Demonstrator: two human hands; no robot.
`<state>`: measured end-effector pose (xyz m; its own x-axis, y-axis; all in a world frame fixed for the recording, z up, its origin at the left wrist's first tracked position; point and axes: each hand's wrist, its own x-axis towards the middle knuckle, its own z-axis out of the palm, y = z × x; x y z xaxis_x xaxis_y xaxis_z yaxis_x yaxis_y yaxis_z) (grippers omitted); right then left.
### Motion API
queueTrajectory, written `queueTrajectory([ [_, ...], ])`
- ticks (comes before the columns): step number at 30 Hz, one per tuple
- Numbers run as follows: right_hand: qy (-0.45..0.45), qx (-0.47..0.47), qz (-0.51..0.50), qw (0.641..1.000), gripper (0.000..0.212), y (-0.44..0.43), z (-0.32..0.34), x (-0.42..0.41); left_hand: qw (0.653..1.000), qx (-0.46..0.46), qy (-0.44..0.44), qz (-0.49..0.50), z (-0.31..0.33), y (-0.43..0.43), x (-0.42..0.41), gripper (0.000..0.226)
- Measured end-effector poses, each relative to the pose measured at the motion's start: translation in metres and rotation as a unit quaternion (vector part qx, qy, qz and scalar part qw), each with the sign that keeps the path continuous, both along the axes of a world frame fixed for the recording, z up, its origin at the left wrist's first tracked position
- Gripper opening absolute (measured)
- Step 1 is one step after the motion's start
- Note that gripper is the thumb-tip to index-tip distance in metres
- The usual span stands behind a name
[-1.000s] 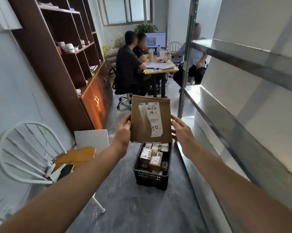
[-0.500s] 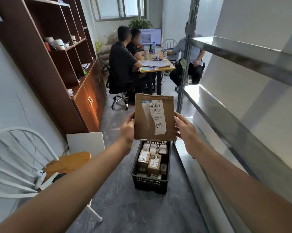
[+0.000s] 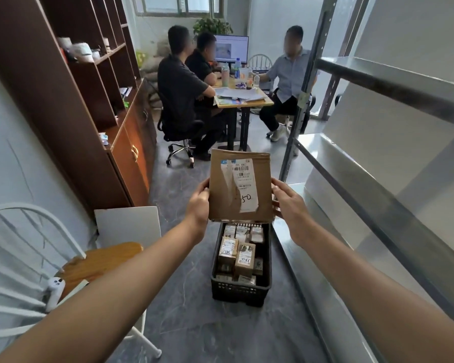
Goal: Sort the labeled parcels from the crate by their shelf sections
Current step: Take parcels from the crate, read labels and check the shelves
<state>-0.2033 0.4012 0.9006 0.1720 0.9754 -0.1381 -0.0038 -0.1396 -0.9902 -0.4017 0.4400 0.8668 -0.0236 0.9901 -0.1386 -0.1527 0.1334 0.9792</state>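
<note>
I have the parcel (image 3: 218, 184) clamped between both hands, upright and facing me, up in the air over the far end of the crate (image 3: 240, 290), which stands on the floor (image 3: 194, 323) just beside the front edge of the metal rack (image 3: 325, 153). My left hand (image 3: 198, 205) grips the lower left edge with the thumb on the front face and the fingers, as far as I can see, wrapped behind. My right hand (image 3: 290, 205) does the same on the lower right edge. It looks like a flat brown cardboard mailer, thin and probably light, stiff enough to stand between two edge grips without sagging, though I'd guess it would bow if I squeezed across the middle. The card should give decent friction; the glossy tape strip running down the front looks slicker, so I keep my thumbs off it and off the white label (image 3: 245, 179), whose handwritten number I need to read to pick the section. One hand on a side edge should be enough to carry it to the rack. The small boxes (image 3: 244, 260) left in the crate look denser and squarer, better taken by thumb and fingers across opposite faces
</note>
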Motion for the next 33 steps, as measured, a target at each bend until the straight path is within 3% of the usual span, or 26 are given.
queueTrajectory([
  [11, -0.010, -0.016, 0.001, 1.000, 0.031, 0.028, -0.016, -0.017, 1.000, -0.020, 0.003, -0.005, -0.020, 0.026, -0.018, 0.036],
  [26, 0.026, -0.035, 0.051, 0.998, 0.035, 0.102, -0.022, 0.075, 0.998, -0.036, 0.001, 0.046, -0.014, 0.065, 0.073, 0.038],
  [33, 0.060, -0.086, 0.081, 0.991, 0.034, 0.122, -0.043, 0.128, 0.994, -0.073, -0.003, 0.080, -0.036, 0.081, 0.125, 0.038],
])
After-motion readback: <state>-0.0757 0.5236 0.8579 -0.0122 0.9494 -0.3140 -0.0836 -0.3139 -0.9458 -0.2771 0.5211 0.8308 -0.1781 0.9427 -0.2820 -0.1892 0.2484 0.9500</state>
